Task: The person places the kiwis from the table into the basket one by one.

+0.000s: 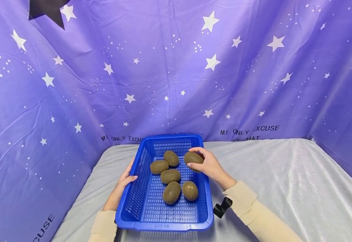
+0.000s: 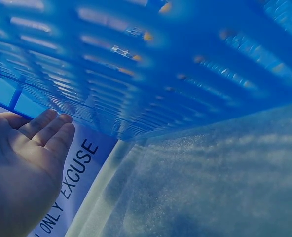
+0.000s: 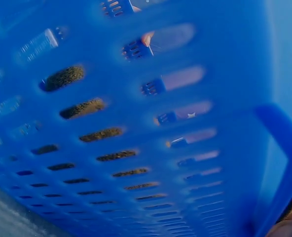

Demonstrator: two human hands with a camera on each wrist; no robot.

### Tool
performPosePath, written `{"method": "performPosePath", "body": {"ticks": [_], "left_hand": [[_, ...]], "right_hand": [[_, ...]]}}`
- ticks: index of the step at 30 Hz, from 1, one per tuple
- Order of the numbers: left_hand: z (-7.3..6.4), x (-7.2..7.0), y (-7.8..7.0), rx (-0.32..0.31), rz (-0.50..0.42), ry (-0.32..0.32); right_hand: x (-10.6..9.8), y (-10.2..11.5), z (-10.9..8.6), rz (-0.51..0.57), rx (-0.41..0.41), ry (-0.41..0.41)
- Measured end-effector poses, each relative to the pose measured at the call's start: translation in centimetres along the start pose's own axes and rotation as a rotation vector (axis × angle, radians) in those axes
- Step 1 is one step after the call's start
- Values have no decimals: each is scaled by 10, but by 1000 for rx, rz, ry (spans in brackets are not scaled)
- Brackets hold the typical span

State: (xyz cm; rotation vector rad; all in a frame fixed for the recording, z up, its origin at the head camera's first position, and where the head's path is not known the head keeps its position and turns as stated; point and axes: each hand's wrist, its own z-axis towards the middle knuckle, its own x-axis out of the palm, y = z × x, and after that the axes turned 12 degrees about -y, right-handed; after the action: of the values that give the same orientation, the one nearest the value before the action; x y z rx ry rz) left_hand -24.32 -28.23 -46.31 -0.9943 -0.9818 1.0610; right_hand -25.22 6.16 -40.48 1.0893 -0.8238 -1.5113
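Observation:
A brown kiwi (image 1: pixel 193 160) is in my right hand (image 1: pixel 207 164), pinched between thumb and fingers over the right side of a blue plastic basket (image 1: pixel 164 227). Several more kiwis lie on the basket's slotted floor, among them one kiwi (image 1: pixel 171 192) near the front. My left hand (image 1: pixel 124 181) holds the basket's left rim, thumb over the edge and fingers along the outside. The left wrist view shows that hand (image 2: pixel 27 163) against the slotted wall. Through the slots in the right wrist view a kiwi (image 3: pixel 82 107) shows; most of the right hand (image 3: pixel 286 228) is hidden there.
The basket stands on a table covered with a grey cloth (image 1: pixel 270 174). Behind and at both sides hangs a purple curtain (image 1: pixel 164 74) with white stars and lettering. A black wrist device (image 1: pixel 222 206) sits by the right sleeve, close to the basket's right wall.

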Motion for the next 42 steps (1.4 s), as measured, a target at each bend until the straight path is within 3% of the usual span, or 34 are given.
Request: {"method": "performPosePath", "body": {"ticks": [7, 11, 18, 33, 42], "left_hand": [[0, 0, -3, -57, 3, 7], [0, 0, -4, -49, -6, 19], [-1, 0, -4, -53, -20, 31], [-4, -3, -3, -55, 4, -13], [-9, -7, 2, -137, 57, -58]], "right_hand": [[-1, 22, -6, -45, -10, 9], [-3, 36, -11, -52, -5, 19], [0, -2, -3, -23, -2, 23], [-6, -10, -8, 104, -10, 75], [-45, -26, -24, 36, -44, 76]]}}
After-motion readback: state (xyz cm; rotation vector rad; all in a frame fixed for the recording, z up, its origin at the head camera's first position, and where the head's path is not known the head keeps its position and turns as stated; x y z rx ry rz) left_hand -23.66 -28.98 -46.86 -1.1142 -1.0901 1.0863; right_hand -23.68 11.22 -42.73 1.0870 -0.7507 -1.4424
